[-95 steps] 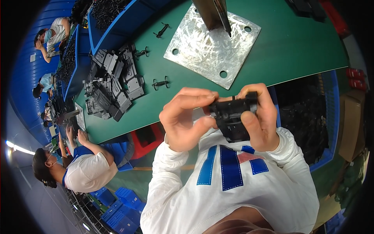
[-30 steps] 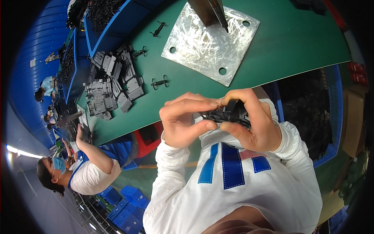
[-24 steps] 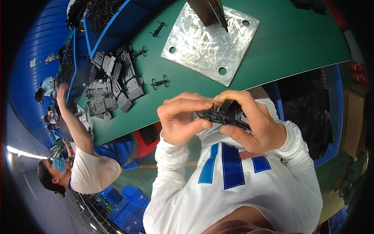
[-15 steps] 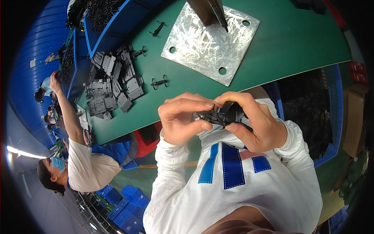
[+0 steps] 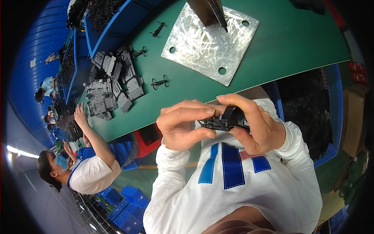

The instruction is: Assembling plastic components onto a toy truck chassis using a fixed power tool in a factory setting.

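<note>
Between my two hands, in front of my chest, is a black plastic part (image 5: 218, 123) with a rounded piece and a thin bracket; its exact kind I cannot make out. My left hand (image 5: 185, 123) pinches its left end between thumb and fingers. Around its right side curl the thumb and fingers of my right hand (image 5: 257, 126). My fingers hide some of the part. Beyond my hands, small black clip-like parts (image 5: 159, 82) lie singly on the green table (image 5: 187, 95). To their left is a pile of flat black plastic pieces (image 5: 113, 82).
A metal plate (image 5: 210, 46) with corner holes and an upright post stands on the table. Blue bins (image 5: 113, 23) of black parts are at the far left; another blue crate (image 5: 339, 113) is at right. A co-worker (image 5: 93, 171) reaches over the table's left end.
Both my hands have shifted slightly, and my right fingertips have lifted off the part's top. The co-worker's arm has come down from the bin toward the pile.
</note>
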`<move>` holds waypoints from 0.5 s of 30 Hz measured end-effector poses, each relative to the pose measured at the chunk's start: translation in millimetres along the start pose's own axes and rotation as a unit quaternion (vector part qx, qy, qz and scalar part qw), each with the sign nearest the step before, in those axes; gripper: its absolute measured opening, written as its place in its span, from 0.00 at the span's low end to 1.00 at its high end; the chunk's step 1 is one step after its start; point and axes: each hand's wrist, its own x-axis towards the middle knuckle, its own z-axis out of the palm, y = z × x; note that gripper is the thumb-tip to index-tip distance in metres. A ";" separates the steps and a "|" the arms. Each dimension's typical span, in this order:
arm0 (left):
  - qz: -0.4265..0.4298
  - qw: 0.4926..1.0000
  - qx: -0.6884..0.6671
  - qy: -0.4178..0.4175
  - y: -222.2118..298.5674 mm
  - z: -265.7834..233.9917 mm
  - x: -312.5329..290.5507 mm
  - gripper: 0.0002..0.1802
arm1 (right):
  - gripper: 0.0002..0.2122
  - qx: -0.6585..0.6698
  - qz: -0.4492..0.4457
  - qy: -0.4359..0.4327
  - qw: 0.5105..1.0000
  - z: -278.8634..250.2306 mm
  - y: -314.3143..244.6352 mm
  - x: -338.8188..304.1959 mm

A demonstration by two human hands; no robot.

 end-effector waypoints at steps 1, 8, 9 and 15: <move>-0.004 1.000 0.002 0.005 1.1 1.0 0.7 0.24 | 0.27 0.019 0.010 -0.009 1.000 -0.7 -0.1 0.1; 0.006 1.000 0.002 -0.005 5.4 3.1 2.0 0.23 | 0.29 0.003 -0.014 -0.017 1.000 -7.6 -3.6 2.2; 0.006 1.000 0.000 -0.008 6.4 4.0 2.7 0.23 | 0.29 0.004 -0.013 -0.021 1.000 -7.9 -3.3 1.5; 0.009 1.000 -0.012 -0.009 8.5 5.2 3.6 0.21 | 0.29 0.021 -0.016 -0.023 0.999 -8.8 -3.2 2.4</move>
